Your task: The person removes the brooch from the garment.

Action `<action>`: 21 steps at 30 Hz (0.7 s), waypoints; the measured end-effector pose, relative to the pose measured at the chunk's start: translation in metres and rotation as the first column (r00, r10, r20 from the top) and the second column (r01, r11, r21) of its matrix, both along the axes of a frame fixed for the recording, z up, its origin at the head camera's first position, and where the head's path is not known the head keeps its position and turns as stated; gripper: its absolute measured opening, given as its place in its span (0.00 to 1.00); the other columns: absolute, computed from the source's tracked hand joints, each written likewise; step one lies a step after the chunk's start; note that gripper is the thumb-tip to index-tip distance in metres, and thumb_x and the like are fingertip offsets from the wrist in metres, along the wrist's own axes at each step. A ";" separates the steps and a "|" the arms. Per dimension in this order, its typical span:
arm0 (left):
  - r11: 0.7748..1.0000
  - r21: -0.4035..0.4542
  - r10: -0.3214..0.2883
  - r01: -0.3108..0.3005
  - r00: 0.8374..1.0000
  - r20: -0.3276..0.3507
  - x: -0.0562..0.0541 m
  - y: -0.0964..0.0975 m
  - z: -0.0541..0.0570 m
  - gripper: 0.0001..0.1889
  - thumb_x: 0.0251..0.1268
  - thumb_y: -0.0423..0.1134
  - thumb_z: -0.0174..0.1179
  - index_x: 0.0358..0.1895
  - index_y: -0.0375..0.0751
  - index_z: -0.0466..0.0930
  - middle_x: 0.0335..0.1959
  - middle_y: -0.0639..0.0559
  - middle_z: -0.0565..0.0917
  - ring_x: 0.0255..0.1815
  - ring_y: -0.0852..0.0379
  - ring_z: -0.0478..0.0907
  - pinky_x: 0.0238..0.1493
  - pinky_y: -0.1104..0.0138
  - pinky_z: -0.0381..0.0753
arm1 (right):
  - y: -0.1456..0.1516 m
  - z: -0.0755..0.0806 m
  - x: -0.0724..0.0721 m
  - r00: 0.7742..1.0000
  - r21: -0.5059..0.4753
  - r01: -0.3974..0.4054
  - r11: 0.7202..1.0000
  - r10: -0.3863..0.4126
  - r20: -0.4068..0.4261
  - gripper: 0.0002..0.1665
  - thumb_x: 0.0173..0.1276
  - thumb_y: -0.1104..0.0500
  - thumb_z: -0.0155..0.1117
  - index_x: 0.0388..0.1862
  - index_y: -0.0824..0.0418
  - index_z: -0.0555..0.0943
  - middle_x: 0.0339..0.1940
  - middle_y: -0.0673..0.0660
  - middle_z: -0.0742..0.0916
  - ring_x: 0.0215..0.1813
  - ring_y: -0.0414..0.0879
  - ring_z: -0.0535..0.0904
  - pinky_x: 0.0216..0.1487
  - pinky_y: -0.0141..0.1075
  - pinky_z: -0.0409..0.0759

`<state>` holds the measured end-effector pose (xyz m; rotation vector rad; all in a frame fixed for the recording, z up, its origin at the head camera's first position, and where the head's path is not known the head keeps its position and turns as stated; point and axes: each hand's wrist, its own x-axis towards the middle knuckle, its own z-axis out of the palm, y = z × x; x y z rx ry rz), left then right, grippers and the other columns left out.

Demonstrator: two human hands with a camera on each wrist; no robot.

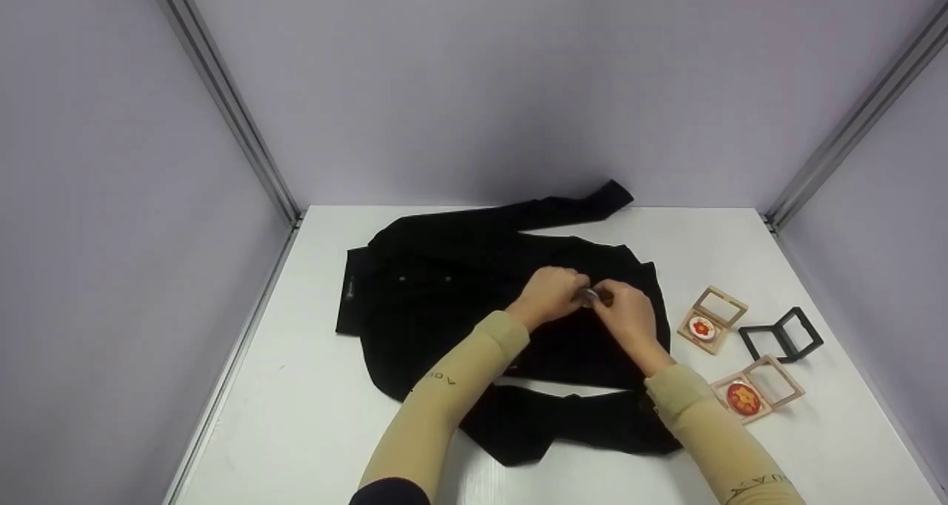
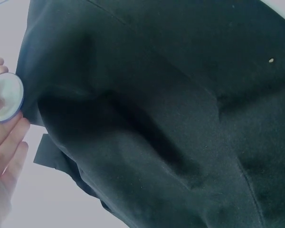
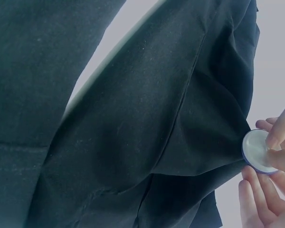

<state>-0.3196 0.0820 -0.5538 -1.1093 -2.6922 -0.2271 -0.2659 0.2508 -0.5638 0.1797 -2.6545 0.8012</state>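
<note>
A black long-sleeved shirt (image 1: 459, 305) lies spread on the table, collar to the left, with small buttons along its front. Over its lower right part, both hands meet at a small round badge (image 3: 254, 151), pale with a thin blue rim. My left hand (image 1: 554, 293) holds the badge from the left with curled fingers. From the right, my right hand (image 1: 628, 314) pinches it between thumb and fingers. In the left wrist view the badge (image 2: 14, 95) shows at the left edge, partly covered by fingertips. Black cloth fills most of both wrist views.
To the right of the shirt stand two opened tan display frames, the upper one (image 1: 729, 309) and the lower one (image 1: 778, 404), each with a round flower piece. An opened black frame (image 1: 786, 357) stands beside them. Pale walls (image 1: 474, 83) enclose the white table (image 1: 296, 416).
</note>
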 end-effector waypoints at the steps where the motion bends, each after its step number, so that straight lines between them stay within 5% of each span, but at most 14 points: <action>1: 1.000 -0.001 0.001 -0.001 1.000 0.001 0.000 0.000 0.000 0.11 0.70 0.52 0.70 0.42 0.50 0.87 0.38 0.54 0.90 0.40 0.54 0.90 0.44 0.61 0.89 | 0.000 0.000 0.000 1.000 0.002 -0.002 1.000 0.002 0.000 0.07 0.64 0.61 0.77 0.39 0.63 0.90 0.36 0.62 0.93 0.38 0.57 0.91 0.43 0.54 0.87; 21: 1.000 -0.010 0.009 -0.008 0.997 0.077 0.001 -0.004 0.003 0.06 0.69 0.44 0.68 0.43 0.49 0.88 0.38 0.54 0.91 0.40 0.53 0.89 0.45 0.59 0.88 | 0.007 0.003 0.003 0.999 0.060 -0.032 0.998 0.032 -0.003 0.04 0.65 0.63 0.76 0.37 0.62 0.90 0.36 0.60 0.92 0.38 0.56 0.89 0.43 0.54 0.85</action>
